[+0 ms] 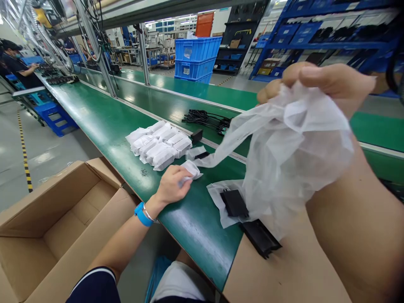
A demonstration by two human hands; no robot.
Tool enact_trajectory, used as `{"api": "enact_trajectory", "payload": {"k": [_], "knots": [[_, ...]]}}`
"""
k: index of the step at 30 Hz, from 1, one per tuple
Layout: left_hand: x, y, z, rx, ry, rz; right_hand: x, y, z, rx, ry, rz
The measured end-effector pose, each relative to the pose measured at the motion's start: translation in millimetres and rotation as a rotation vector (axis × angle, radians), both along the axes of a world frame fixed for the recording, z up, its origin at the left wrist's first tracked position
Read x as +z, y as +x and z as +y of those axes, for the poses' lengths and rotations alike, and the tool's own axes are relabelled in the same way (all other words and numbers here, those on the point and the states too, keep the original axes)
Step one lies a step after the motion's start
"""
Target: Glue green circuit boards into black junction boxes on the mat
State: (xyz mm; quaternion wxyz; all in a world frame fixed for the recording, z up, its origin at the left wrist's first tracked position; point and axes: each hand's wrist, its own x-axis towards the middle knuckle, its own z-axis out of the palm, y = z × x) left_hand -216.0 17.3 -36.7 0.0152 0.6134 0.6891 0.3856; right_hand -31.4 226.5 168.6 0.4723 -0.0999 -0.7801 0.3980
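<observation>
My left hand [173, 185], with a blue band at the wrist, is closed on a small white wrapped packet [192, 168] low over the green work surface. Raised at the right, my right hand [315, 84] grips a bunch of crumpled translucent white bags [299, 143] that hang down from its fingers. Below them, a black plastic part [235, 203] lies on a translucent sheet or bag. A second black part [260, 237] rests partly on brown cardboard. Beyond my left hand sit several white wrapped packets [159, 143] in a close group.
An open cardboard box [67, 235] stands at the left, beside the green bench [202, 223]. Black cables [205, 120] and a small black block [196, 135] lie farther back. Stacked blue crates [196, 59] stand behind the line. Another person [20, 67] is at the far left.
</observation>
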Motion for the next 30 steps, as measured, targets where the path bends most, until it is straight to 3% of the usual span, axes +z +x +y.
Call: {"api": "enact_trajectory", "payload": {"k": [3, 5, 7, 8, 10, 13, 19, 21, 24, 26, 28, 30], "knots": [[-5.6, -4, -11, 0.181, 0.007, -0.098, -10.1, -13, -24, 0.175, -0.138, -0.103], [-9.7, -8, -15, 0.231, -0.018, -0.167, -36.6, -34, -37, 0.110, -0.001, -0.369], [-12.0, -9, -18, 0.219, -0.023, -0.218, -70.0, -58, -47, 0.128, 0.118, -0.590], [-12.3, -8, -20, 0.201, -0.017, -0.233, -85.4, -69, -50, 0.166, 0.261, -0.777], [-11.5, -5, -22, 0.159, 0.000, -0.250, -107.4, -83, -54, 0.211, 0.361, -0.914], [-11.1, 0, -25, 0.079, -0.009, -0.262, -119.8, -88, -53, 0.230, 0.415, -0.915], [-19.3, 4, -25, 0.089, -0.053, -0.283, -124.3, -74, -59, 0.308, 0.444, -0.914], [-18.7, 6, -25, 0.101, -0.061, -0.291, -106.2, -63, -61, 0.315, 0.417, -0.856], [-12.5, 10, -20, 0.114, -0.020, -0.285, -62.2, -49, -60, 0.282, 0.316, -0.596], [-8.4, 12, -13, 0.142, 0.013, -0.274, -44.7, -49, -59, 0.259, 0.313, -0.484], [-7.0, 15, -6, 0.173, 0.027, -0.267, -49.8, -57, -61, 0.275, 0.434, -0.662], [-7.8, 15, -1, 0.185, 0.039, -0.270, -70.9, -65, -64, 0.241, 0.582, -0.929]]}}
